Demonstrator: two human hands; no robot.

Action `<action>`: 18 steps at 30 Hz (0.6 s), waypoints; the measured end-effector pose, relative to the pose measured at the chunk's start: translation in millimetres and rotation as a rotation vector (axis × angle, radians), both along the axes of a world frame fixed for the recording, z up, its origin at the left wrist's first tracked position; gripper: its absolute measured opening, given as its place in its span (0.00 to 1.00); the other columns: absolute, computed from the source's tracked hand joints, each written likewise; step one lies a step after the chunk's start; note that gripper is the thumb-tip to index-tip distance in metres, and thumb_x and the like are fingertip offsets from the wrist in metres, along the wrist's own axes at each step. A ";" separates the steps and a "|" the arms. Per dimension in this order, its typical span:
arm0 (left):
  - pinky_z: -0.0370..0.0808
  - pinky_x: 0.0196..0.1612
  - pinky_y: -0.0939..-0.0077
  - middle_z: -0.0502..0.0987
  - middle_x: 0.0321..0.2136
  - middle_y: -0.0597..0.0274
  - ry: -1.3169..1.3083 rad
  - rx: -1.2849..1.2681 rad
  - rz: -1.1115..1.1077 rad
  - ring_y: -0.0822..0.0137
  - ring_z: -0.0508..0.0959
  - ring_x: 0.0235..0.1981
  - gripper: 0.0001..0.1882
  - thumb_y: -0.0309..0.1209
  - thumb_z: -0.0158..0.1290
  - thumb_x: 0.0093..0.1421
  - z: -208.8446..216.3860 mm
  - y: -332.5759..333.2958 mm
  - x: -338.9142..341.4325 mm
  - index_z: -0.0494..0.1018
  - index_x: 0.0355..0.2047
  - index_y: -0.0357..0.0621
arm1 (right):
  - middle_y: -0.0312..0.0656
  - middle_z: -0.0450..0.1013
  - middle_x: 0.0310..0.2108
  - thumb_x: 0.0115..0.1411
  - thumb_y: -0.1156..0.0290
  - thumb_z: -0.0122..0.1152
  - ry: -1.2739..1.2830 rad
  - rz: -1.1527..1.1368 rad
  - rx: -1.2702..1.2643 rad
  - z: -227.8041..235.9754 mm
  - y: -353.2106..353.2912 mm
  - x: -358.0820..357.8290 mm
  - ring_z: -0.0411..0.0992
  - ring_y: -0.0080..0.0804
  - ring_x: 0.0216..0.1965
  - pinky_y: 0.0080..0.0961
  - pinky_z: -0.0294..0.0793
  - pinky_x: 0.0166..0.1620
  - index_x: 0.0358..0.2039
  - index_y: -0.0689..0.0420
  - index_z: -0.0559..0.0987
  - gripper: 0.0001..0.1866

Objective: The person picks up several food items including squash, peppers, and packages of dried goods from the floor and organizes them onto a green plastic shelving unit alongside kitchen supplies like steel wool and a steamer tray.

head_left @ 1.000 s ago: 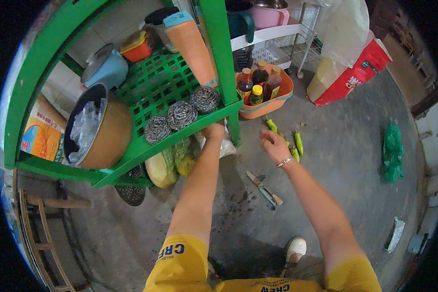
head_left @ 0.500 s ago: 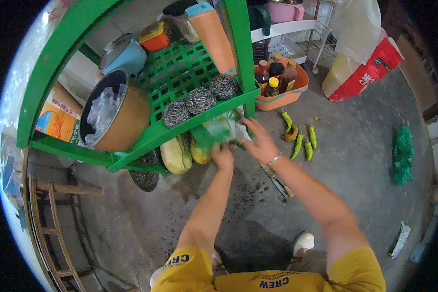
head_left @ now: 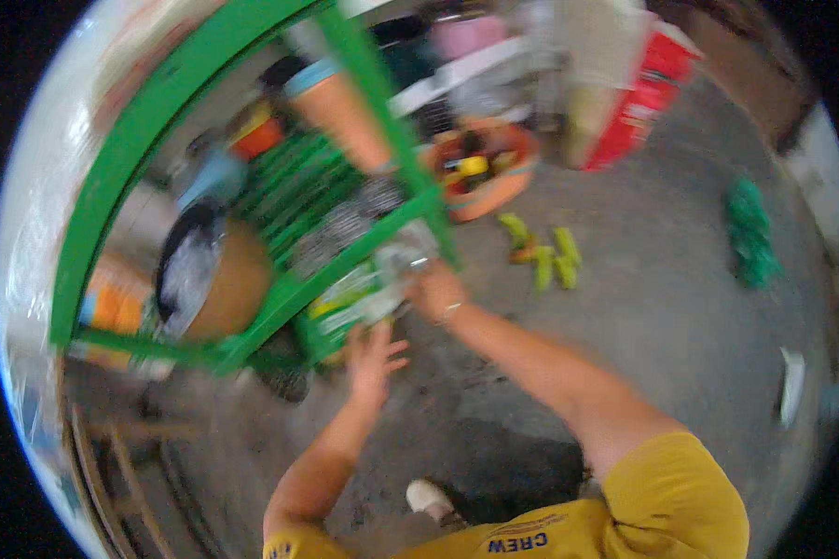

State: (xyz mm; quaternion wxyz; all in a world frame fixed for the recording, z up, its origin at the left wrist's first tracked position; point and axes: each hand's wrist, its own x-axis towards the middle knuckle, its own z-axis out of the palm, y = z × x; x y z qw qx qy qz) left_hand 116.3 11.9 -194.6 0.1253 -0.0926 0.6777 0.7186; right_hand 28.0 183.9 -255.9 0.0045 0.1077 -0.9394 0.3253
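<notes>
A green and white plastic bag (head_left: 343,312) hangs at the front lower edge of the green shelf rack (head_left: 252,347). My right hand (head_left: 435,291) is closed on the bag's whitish upper right end, just below the shelf rail. Close beneath the bag, my left hand (head_left: 371,365) has its fingers spread and holds nothing. Motion blurs the view, and the bag covers what lies behind it under the shelf.
On the rack stand a large brown pot (head_left: 238,279) with plastic in it and several steel scourers (head_left: 345,224). An orange basket of bottles (head_left: 494,200), green peppers (head_left: 555,259), a red sack (head_left: 639,102) and a green bag (head_left: 750,233) are on the floor.
The view has shifted and blurred. The green and white bag now spreads across the front where the vegetables showed. My left hand has come off the bag with fingers spread.
</notes>
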 end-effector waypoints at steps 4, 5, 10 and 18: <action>0.67 0.49 0.54 0.59 0.54 0.52 -0.129 0.142 0.167 0.53 0.65 0.52 0.35 0.39 0.46 0.60 -30.6 -35.9 -43.0 0.42 0.61 0.46 | 0.53 0.66 0.46 0.48 0.58 0.59 -0.207 -0.102 -0.087 17.5 -23.8 16.2 0.66 0.49 0.47 0.39 0.67 0.49 0.47 0.52 0.72 0.25; 0.62 0.53 0.52 0.58 0.55 0.53 -0.090 0.175 0.193 0.52 0.63 0.53 0.36 0.39 0.46 0.60 -24.7 -29.3 -48.3 0.40 0.62 0.47 | 0.54 0.64 0.50 0.47 0.59 0.60 -0.185 -0.064 -0.129 -7.4 -20.4 6.8 0.66 0.49 0.48 0.39 0.67 0.49 0.47 0.53 0.71 0.26; 0.65 0.44 0.64 0.58 0.54 0.53 -0.028 -0.065 0.254 0.56 0.68 0.47 0.37 0.39 0.47 0.60 3.4 -3.1 -26.1 0.39 0.62 0.51 | 0.54 0.59 0.53 0.51 0.63 0.58 -0.219 -0.112 -0.269 -2.8 13.1 34.0 0.67 0.45 0.47 0.37 0.69 0.46 0.50 0.56 0.68 0.25; 0.66 0.38 0.70 0.64 0.49 0.57 -0.074 0.109 0.165 0.65 0.69 0.37 0.34 0.35 0.48 0.58 -15.5 -11.2 -25.2 0.44 0.61 0.50 | 0.54 0.69 0.42 0.51 0.60 0.58 -0.087 -0.133 -0.552 -44.3 26.7 43.8 0.67 0.50 0.46 0.38 0.66 0.50 0.47 0.59 0.69 0.25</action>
